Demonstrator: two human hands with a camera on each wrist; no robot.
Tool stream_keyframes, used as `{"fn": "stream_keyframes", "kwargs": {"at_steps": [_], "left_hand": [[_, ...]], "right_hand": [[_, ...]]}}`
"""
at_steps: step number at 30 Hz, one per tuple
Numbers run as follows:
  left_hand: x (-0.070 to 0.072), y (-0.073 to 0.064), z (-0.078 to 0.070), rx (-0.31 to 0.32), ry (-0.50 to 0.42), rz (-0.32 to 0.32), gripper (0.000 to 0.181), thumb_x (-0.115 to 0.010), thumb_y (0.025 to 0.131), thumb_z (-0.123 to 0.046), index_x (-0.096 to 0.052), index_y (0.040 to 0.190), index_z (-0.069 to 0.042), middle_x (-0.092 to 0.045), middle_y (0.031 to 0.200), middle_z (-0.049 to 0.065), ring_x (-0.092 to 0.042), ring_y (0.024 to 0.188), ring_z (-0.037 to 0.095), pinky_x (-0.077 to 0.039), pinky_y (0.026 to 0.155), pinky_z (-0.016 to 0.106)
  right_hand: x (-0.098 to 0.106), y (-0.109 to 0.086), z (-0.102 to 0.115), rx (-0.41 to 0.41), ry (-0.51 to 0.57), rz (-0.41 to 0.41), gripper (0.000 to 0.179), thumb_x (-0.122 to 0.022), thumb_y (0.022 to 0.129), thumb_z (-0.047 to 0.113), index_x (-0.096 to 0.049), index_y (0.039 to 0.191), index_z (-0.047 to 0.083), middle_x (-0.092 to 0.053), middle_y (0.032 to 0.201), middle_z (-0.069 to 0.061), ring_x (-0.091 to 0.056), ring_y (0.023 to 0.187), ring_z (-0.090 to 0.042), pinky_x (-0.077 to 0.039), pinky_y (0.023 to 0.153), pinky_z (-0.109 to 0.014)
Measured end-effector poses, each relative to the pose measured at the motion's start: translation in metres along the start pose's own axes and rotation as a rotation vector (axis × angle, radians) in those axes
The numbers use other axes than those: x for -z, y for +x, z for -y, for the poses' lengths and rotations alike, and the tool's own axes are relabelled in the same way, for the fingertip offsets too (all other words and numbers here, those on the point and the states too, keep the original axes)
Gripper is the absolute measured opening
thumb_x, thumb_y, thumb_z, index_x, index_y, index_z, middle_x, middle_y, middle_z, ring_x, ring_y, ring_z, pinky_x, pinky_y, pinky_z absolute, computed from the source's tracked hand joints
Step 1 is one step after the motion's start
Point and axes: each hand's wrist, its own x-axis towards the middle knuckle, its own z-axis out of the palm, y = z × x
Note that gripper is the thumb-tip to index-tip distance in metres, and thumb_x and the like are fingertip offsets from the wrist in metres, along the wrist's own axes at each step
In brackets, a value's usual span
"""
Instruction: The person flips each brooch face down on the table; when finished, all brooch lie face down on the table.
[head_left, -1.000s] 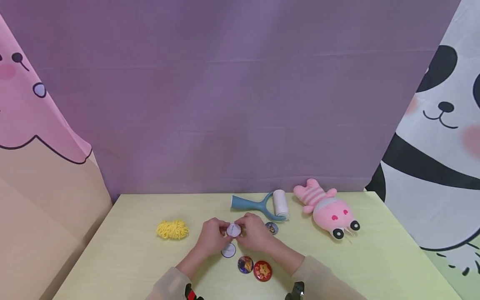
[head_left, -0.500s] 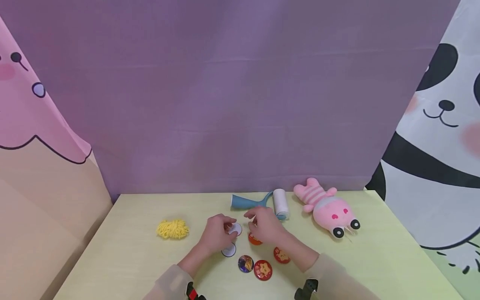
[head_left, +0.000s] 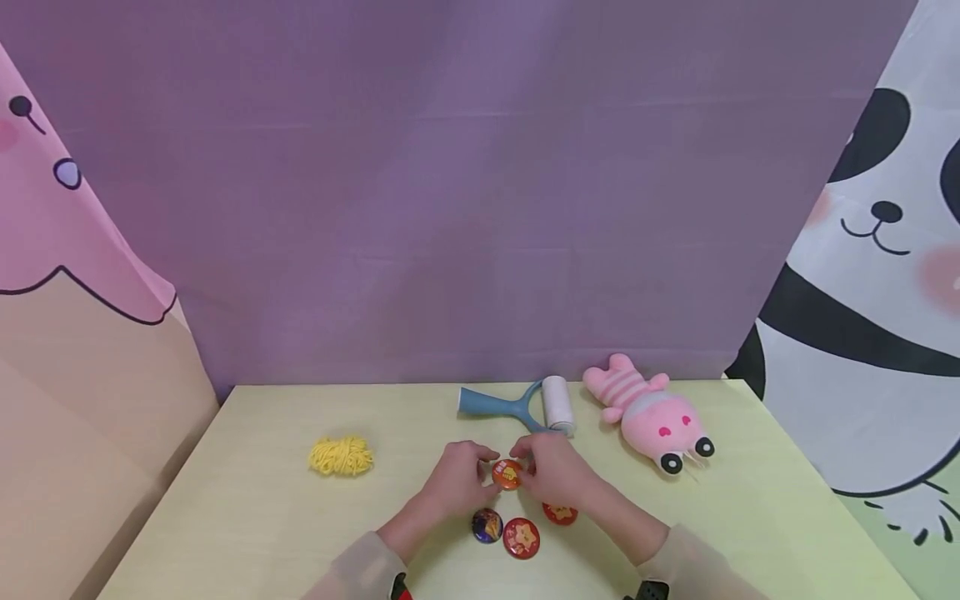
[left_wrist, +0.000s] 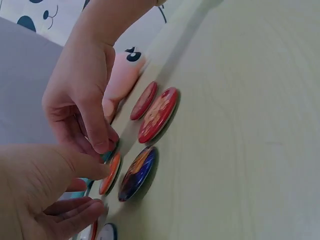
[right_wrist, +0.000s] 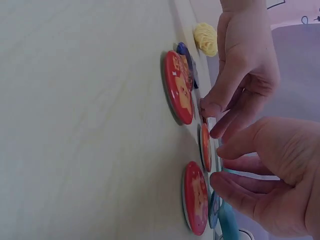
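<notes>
An orange round pin badge (head_left: 507,474) with a yellow figure lies between the two hands. My left hand (head_left: 459,481) reaches it from the left, thumb and fingers parted, fingertips right at its rim. From the right my right hand (head_left: 557,471) has its fingertips at the opposite edge, fingers loosely bent and apart. Nearer me are a dark blue badge (head_left: 487,526) and a red star badge (head_left: 522,538). Another red badge (head_left: 560,513) is partly under the right hand. A pale-faced badge (left_wrist: 107,232) shows below the left hand in the left wrist view.
A blue-handled lint roller (head_left: 510,407) lies behind the hands. To its right is a pink striped plush toy (head_left: 648,417), and a bundle of yellow yarn (head_left: 341,456) lies to the left. A blue-toned badge (right_wrist: 214,210) shows beside the right hand in the right wrist view.
Both hands have left the white-backed badge they held and shifted right to the orange badge. The right hand drew back, uncovering a red and the orange badge; the white-backed ones are now hidden in the head view.
</notes>
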Motion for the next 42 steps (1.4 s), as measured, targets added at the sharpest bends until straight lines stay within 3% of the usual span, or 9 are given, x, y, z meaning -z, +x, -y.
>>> {"fn": "stream_keyframes", "kwargs": {"at_steps": [4,12,24,30,38,42], "left_hand": [[-0.006,0.001,0.001,-0.008,0.02,0.011,0.042,-0.086,0.085,-0.009,-0.076,0.124,0.004,-0.071,0.082,0.003,-0.05,0.065,0.005,-0.044,0.056,0.017],[-0.009,0.0,0.0,-0.011,0.04,-0.022,0.035,-0.085,0.086,-0.005,-0.078,0.119,0.003,-0.078,0.093,0.008,-0.054,0.069,0.006,-0.049,0.061,0.017],[-0.01,-0.003,0.004,-0.017,-0.003,-0.036,0.029,-0.084,0.089,-0.007,-0.08,0.117,0.0,-0.073,0.09,0.003,-0.055,0.076,0.007,-0.049,0.067,0.017],[-0.007,-0.006,0.004,-0.099,-0.03,-0.116,0.025,-0.083,0.089,-0.006,-0.082,0.112,0.001,-0.076,0.096,0.007,-0.063,0.081,0.007,-0.057,0.071,0.016],[0.001,-0.008,-0.001,-0.151,-0.055,-0.18,0.024,-0.082,0.091,-0.006,-0.081,0.114,0.0,-0.079,0.109,0.011,-0.076,0.1,0.022,-0.065,0.087,0.027],[0.004,-0.009,-0.005,-0.182,-0.11,-0.23,0.027,-0.081,0.093,-0.005,-0.079,0.119,0.001,-0.079,0.116,0.014,-0.077,0.108,0.027,-0.065,0.091,0.033]], "right_hand": [[-0.005,-0.003,-0.002,0.034,0.007,0.011,0.019,-0.082,0.08,-0.002,-0.078,0.099,0.0,-0.078,0.088,-0.009,-0.054,0.064,-0.004,-0.051,0.06,-0.02],[-0.01,-0.003,-0.003,0.058,0.035,0.02,0.017,-0.084,0.079,0.0,-0.079,0.096,0.001,-0.077,0.084,-0.008,-0.052,0.065,-0.006,-0.047,0.058,-0.02],[-0.007,-0.003,-0.008,0.002,0.156,0.06,0.023,-0.091,0.081,0.008,-0.079,0.1,0.004,-0.079,0.091,-0.006,-0.071,0.077,-0.016,-0.058,0.069,-0.02],[-0.001,-0.003,-0.012,-0.003,0.179,0.037,0.024,-0.091,0.083,0.012,-0.079,0.102,0.006,-0.079,0.096,-0.005,-0.075,0.084,-0.021,-0.061,0.072,-0.021],[0.011,-0.003,-0.009,0.003,0.222,-0.006,0.027,-0.091,0.082,0.012,-0.08,0.106,0.007,-0.077,0.091,-0.003,-0.073,0.081,-0.016,-0.06,0.073,-0.021],[0.016,-0.003,-0.013,-0.021,0.281,-0.018,0.027,-0.09,0.083,0.012,-0.079,0.107,0.008,-0.078,0.092,-0.005,-0.074,0.083,-0.015,-0.061,0.075,-0.021]]}}
